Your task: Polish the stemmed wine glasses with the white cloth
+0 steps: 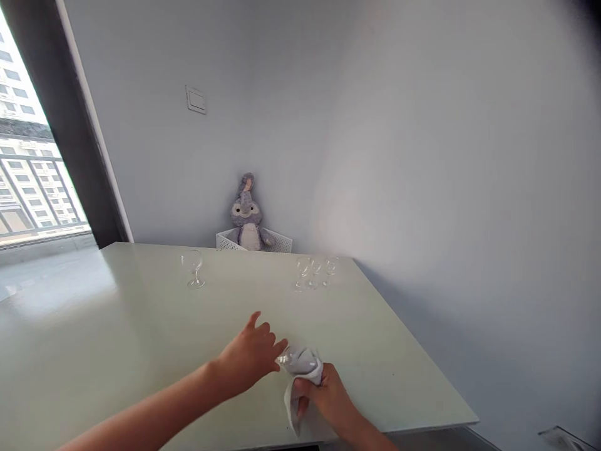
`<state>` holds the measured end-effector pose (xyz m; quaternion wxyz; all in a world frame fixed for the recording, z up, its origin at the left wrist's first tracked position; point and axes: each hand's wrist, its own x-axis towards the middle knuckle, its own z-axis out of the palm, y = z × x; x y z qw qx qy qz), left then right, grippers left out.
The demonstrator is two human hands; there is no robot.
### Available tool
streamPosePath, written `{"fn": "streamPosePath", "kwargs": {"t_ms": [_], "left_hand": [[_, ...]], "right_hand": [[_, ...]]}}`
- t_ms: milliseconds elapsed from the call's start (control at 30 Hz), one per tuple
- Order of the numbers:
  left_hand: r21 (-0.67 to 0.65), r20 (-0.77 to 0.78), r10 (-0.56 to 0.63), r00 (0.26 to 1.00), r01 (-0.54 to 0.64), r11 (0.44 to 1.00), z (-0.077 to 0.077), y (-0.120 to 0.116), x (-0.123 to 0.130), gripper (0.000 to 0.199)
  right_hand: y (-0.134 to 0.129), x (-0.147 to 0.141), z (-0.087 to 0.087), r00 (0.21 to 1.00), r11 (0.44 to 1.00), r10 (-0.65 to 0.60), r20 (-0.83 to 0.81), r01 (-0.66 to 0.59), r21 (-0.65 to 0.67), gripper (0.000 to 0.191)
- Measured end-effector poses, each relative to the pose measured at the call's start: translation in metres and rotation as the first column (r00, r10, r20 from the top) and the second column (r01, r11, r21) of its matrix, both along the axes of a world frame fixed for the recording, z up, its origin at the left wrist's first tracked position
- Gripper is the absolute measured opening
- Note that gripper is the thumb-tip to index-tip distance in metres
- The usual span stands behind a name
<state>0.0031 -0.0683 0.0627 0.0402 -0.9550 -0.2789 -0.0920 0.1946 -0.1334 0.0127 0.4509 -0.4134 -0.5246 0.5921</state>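
Note:
Near the front edge of the table, a clear stemmed glass [291, 359] lies on its side in the air, its bowl toward the right. My left hand [253, 354] pinches its stem end between thumb and a finger, while other fingers stick out. A white cloth [292, 407] is bunched around and partly into the bowl. My right hand [326, 394] grips this cloth against the rim, with part of it hanging below. The glass's foot is mostly hidden by my left fingers.
On the pale glossy table [225, 313], one stemmed glass [193, 266] stands at the far left. A group of three smaller stemmed glasses [313, 270] stands at the back right. Behind the table, a plush toy [246, 216] sits in a white perforated basket [282, 243]. Walls border the back and right.

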Motion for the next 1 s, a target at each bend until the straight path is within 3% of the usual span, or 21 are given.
{"fn": "streamPosePath", "kwargs": {"t_ms": [33,100,167,233,333,400,467,500,533,567,600,667,700,767,833,933,1000], "left_hand": [[0.156,-0.010,0.012,1.000,-0.010,0.988,-0.005,-0.003,0.003,0.033],[0.345,-0.044,-0.017,0.999,0.032,0.938,-0.013,-0.007,0.007,0.038],[0.414,-0.073,-0.041,0.996,0.068,0.908,-0.016,-0.008,0.010,0.036],[0.381,-0.108,-0.046,0.993,0.084,0.921,-0.013,-0.006,0.010,0.033],[0.157,-0.132,-0.045,0.990,0.066,0.985,-0.002,-0.003,0.005,0.029],[-0.127,-0.089,-0.057,0.994,0.045,0.991,0.007,0.000,-0.001,0.030],[-0.458,-0.019,-0.094,0.995,0.075,0.886,0.014,0.001,-0.007,0.034],[-0.574,0.011,-0.113,0.994,0.098,0.813,0.016,0.001,-0.009,0.035],[-0.622,0.025,-0.126,0.992,0.114,0.775,0.017,0.000,-0.009,0.035],[-0.594,0.015,-0.121,0.993,0.107,0.797,0.017,-0.001,-0.009,0.034],[-0.491,-0.010,-0.094,0.996,0.077,0.867,0.016,-0.003,-0.007,0.032],[-0.137,-0.045,-0.025,0.999,0.018,0.990,0.012,-0.008,-0.002,0.027],[0.042,-0.044,-0.004,0.999,0.006,0.999,0.009,-0.011,0.001,0.026],[0.286,-0.026,-0.013,1.000,0.020,0.958,0.005,-0.017,0.006,0.032],[0.415,-0.002,-0.039,0.999,0.036,0.909,0.003,-0.020,0.009,0.034],[0.493,0.027,-0.044,0.999,0.025,0.870,0.003,-0.020,0.009,0.035],[0.470,0.015,-0.061,0.998,0.047,0.881,0.005,-0.015,0.007,0.034]], "right_hand": [[0.002,-0.002,-0.003,0.992,0.998,-0.032,-0.126,0.025,-0.061,0.030],[0.006,-0.008,-0.007,0.935,0.984,-0.105,-0.339,0.048,-0.173,0.033],[0.005,-0.013,-0.007,0.880,0.967,-0.149,-0.451,0.034,-0.253,0.031],[0.002,-0.015,-0.005,0.868,0.964,-0.135,-0.478,0.004,-0.266,0.031],[-0.007,-0.012,-0.002,0.931,0.976,0.015,-0.366,-0.093,-0.196,0.041],[-0.013,-0.007,-0.001,0.974,0.977,0.093,-0.205,-0.128,-0.168,0.043],[-0.019,-0.002,-0.002,0.994,0.983,0.098,-0.044,-0.104,-0.150,0.039],[-0.020,0.000,-0.003,0.996,0.987,0.090,0.019,-0.087,-0.134,0.035],[-0.021,0.001,-0.004,0.995,0.992,0.074,0.063,-0.067,-0.111,0.033],[-0.021,0.002,-0.006,0.994,0.994,0.066,0.088,-0.058,-0.090,0.032],[-0.019,0.001,-0.007,0.994,0.996,0.060,0.095,-0.053,-0.073,0.032],[-0.014,0.000,-0.009,0.999,0.997,0.011,0.035,-0.008,-0.071,0.035],[-0.011,-0.002,-0.010,0.999,0.995,-0.037,-0.038,0.033,-0.096,0.035],[-0.005,-0.004,-0.010,0.963,0.978,-0.142,-0.228,0.101,-0.185,0.035],[-0.001,-0.005,-0.009,0.894,0.952,-0.232,-0.384,0.128,-0.277,0.031],[-0.001,-0.007,-0.005,0.839,0.930,-0.275,-0.470,0.107,-0.352,0.025],[-0.003,-0.008,-0.002,0.827,0.914,-0.297,-0.478,0.102,-0.393,0.023]]}}
